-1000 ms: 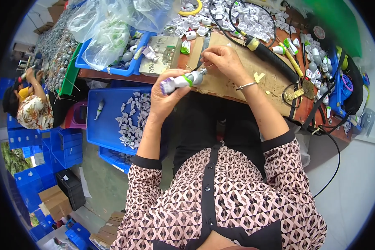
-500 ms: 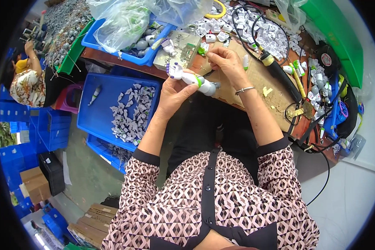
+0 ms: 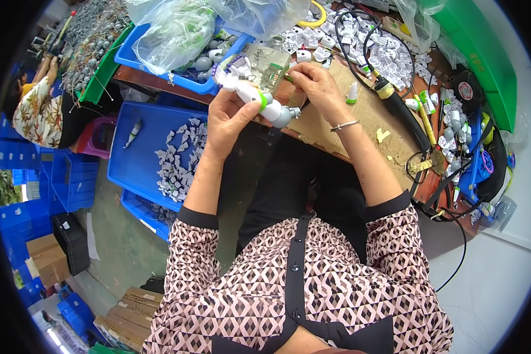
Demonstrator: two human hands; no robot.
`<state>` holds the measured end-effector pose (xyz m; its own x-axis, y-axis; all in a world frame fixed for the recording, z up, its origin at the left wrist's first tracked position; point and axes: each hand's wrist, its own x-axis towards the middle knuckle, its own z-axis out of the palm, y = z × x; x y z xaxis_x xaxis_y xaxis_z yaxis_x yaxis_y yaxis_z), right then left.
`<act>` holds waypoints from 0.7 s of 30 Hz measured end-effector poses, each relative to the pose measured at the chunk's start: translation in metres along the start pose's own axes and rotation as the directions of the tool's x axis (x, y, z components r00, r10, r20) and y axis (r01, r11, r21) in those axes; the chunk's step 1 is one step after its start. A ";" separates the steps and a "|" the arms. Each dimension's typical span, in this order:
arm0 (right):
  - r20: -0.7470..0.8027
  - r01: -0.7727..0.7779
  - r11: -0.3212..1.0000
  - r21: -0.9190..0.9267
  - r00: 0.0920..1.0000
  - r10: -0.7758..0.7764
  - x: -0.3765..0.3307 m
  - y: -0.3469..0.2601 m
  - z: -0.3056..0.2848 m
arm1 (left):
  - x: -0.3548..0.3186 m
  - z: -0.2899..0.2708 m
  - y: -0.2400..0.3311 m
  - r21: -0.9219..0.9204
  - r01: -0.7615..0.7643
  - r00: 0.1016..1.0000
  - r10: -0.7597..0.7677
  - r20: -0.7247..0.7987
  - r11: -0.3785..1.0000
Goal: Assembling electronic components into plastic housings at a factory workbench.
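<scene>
My left hand (image 3: 233, 118) is closed around a white toy robot arm (image 3: 248, 94). The arm has a white hand with purple fingertips, a green band and a grey ball joint, and lies tilted with its hand pointing away to the left. Close to its right, my right hand (image 3: 320, 88) is pinched, thumb and forefinger together; a bit of green shows by the fingertips, but what they hold cannot be made out. A pale box with a green circuit board (image 3: 274, 75) lies just beyond both hands. A small white-and-green part (image 3: 352, 93) stands on the cardboard (image 3: 327, 127).
A blue tray (image 3: 124, 171) of white pieces sits at lower left, and a blue bin (image 3: 200, 87) with grey parts and plastic bags behind it. White pieces (image 3: 389, 56) heap at the back. A black-handled tool (image 3: 404, 112) with a cable lies right. Another person (image 3: 38, 118) works far left.
My left hand has moved the toy arm left and away from me, turning it slightly. My right hand has shifted slightly left, its fingers still pinched.
</scene>
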<state>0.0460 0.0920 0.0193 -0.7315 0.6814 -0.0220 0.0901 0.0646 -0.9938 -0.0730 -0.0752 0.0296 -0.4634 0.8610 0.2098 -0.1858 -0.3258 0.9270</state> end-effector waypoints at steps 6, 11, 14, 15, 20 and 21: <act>-0.051 0.147 0.930 -0.338 0.983 -0.174 0.008 0.011 0.003 | 0.018 0.000 0.008 0.066 0.014 1.000 -0.015 0.010 0.998; -0.019 0.236 0.875 -0.423 0.963 -0.269 0.008 0.009 0.008 | 0.024 -0.006 0.002 0.093 0.015 1.000 -0.016 0.011 0.996; 0.039 0.128 0.933 -0.337 0.992 -0.122 0.010 0.000 0.004 | 0.026 -0.008 0.001 0.096 0.057 0.998 -0.059 0.024 0.994; 0.038 0.126 0.933 -0.336 0.992 -0.120 0.013 0.002 0.003 | 0.027 -0.009 0.002 0.096 0.087 0.995 -0.091 0.034 0.992; 0.223 -0.281 0.958 0.054 0.939 0.263 0.023 0.003 -0.008 | 0.031 -0.009 0.002 0.112 0.097 0.992 -0.105 0.064 0.989; 0.251 -0.332 0.929 0.165 0.925 0.286 0.023 0.005 -0.009 | 0.032 -0.008 0.002 0.104 0.108 0.991 -0.116 0.066 0.989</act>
<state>0.0357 0.1140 0.0150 -0.8202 0.4660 -0.3319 0.2153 -0.2862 -0.9337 -0.0955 -0.0514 0.0357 -0.3806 0.9168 0.1213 -0.1442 -0.1884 0.9715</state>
